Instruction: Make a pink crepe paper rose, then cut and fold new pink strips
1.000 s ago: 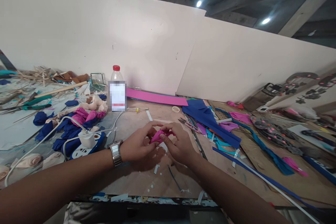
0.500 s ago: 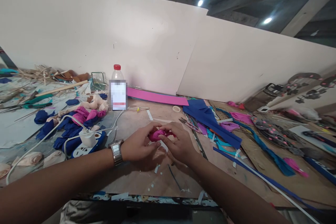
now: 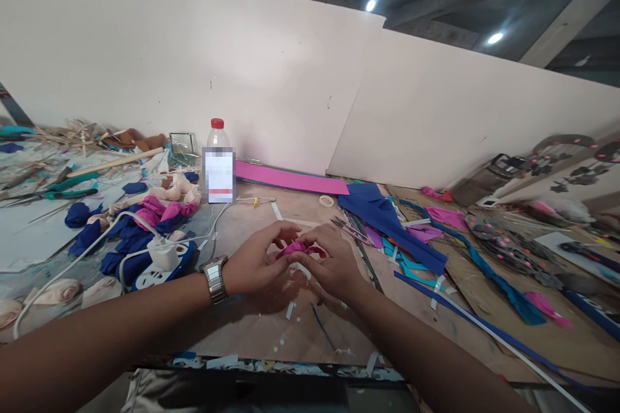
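Note:
Between my two hands, above the middle of the table, is a small pink crepe paper flower point(image 3: 296, 248), rolled and crumpled. My left hand point(image 3: 261, 261), with a metal watch at the wrist, holds its left side between thumb and fingers. From the right, my right hand point(image 3: 332, 261) pinches it, thumb in front and fingers behind. Parts of the flower are hidden by my fingers. On the table below my hands lie small white scraps point(image 3: 289, 310).
Left of my hands sit a power strip point(image 3: 165, 264) with a plugged-in white charger and a heap of blue, pink and cream paper flowers point(image 3: 128, 242). A phone point(image 3: 219, 175) leans on a bottle point(image 3: 217, 134). Scissors point(image 3: 351, 229), blue paper point(image 3: 392, 226) and a pink strip point(image 3: 290, 177) lie beyond.
The pink flower has been turned in my fingers and now looks wider and looser, stretched sideways. Both hands stay in nearly the same place, with fingers slightly shifted.

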{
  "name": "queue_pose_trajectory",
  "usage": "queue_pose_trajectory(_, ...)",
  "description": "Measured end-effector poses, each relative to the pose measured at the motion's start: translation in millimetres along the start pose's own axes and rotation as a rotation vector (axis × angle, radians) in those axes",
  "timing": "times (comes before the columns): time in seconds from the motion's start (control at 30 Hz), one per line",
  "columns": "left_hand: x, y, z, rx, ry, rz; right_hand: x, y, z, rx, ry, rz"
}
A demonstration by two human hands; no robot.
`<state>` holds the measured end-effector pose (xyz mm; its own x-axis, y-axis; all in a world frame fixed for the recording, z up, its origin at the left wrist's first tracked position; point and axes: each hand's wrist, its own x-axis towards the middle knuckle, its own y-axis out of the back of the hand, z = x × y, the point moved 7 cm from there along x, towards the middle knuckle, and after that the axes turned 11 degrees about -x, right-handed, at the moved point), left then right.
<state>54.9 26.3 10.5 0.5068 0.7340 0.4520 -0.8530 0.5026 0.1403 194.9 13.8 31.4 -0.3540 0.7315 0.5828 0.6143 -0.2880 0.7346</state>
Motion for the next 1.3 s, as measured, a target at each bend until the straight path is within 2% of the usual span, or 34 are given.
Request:
queue_pose_trajectory(0.17,0,4.6,3,0.074,-0.056,0.061,0,0,3,-0.026,0.008,0.019)
queue_pose_trajectory(0.3,2,0.7,11,0.142,-0.108,-0.005,0,0,5,-0.05,0.001,0.044)
queue_pose_trajectory(0.53,1,-0.1,8,0.086,-0.015,-0.048,0,0,8,-0.076,-0.016,0.043)
queue_pose_trajectory(0.7,2,-0.4,4,-0.025,0.02,-0.076,1,-3,8,-0.077,-0.017,-0.014)
queue_pose_trajectory(1.0,0,-10.4,-16,-0.357,0.167,-0.111,0,-4,6,-0.046,0.019,-0.016)
queue_pose_trajectory(1.1,1,-10.9,-18,-0.407,0.174,-0.091,0,-4,5,-0.032,0.012,-0.006)
queue_pose_trajectory(1.3,4,3.2,-18,-0.392,0.188,0.048,1,1,0,-0.029,0.029,-0.001)
